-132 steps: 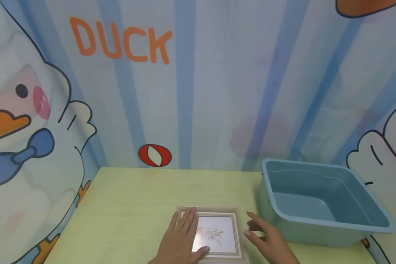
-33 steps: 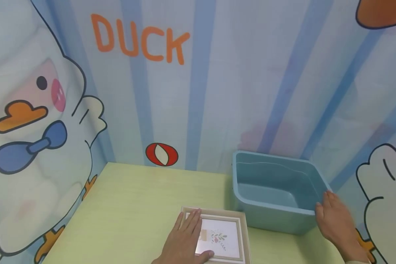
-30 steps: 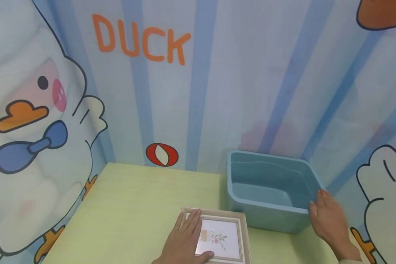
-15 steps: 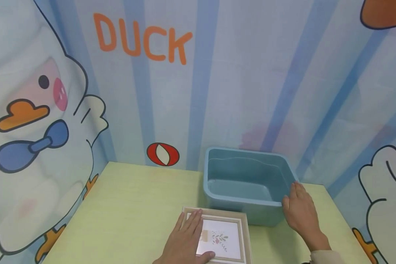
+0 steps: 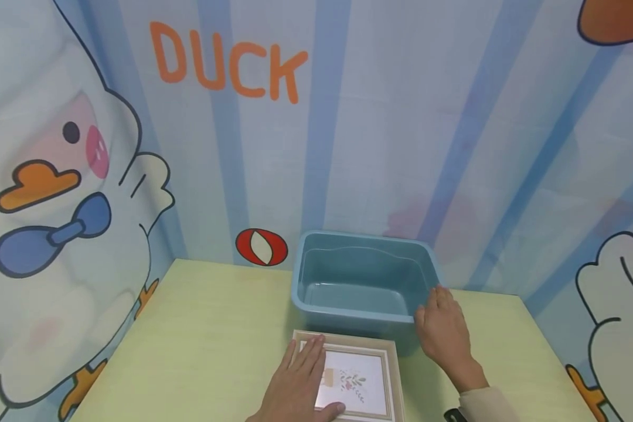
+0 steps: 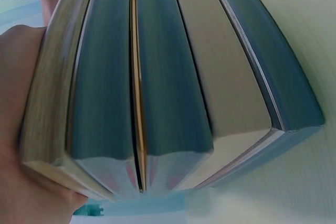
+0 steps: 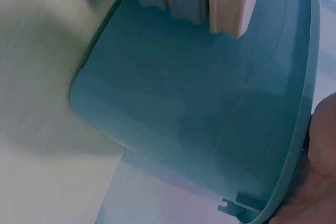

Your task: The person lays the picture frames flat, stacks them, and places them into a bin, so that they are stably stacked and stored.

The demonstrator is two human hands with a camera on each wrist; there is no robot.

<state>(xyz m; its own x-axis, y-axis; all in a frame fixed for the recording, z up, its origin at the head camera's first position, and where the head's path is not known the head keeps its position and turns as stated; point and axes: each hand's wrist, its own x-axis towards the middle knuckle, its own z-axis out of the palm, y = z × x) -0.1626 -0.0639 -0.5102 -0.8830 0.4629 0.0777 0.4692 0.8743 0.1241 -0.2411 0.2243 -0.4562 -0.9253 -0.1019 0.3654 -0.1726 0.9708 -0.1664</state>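
A blue-green plastic bin (image 5: 348,325) stands behind a stack of picture frames. My right hand (image 5: 445,334) grips the bin's rim at its right front corner; the right wrist view shows this hand (image 7: 323,166) against the rim from outside. My left hand (image 5: 295,381) rests with fingers extended on the top picture frame (image 5: 371,381), which is cream-edged and holds a flower print. Seen from the side in the left wrist view, several frames in wood, blue-green and beige (image 6: 226,72) lie stacked under that hand (image 6: 21,114). Inside the bin I see nothing but its bare floor.
The pale yellow tabletop (image 5: 216,340) spreads to the left and right of the stack. A striped cloth backdrop (image 5: 380,117) with duck pictures rises right behind the bin and along both sides.
The right hand left the frames' right side and took the bin's rim. The bin has slid left, from right of the stack to behind it. The left hand stayed on the frame.
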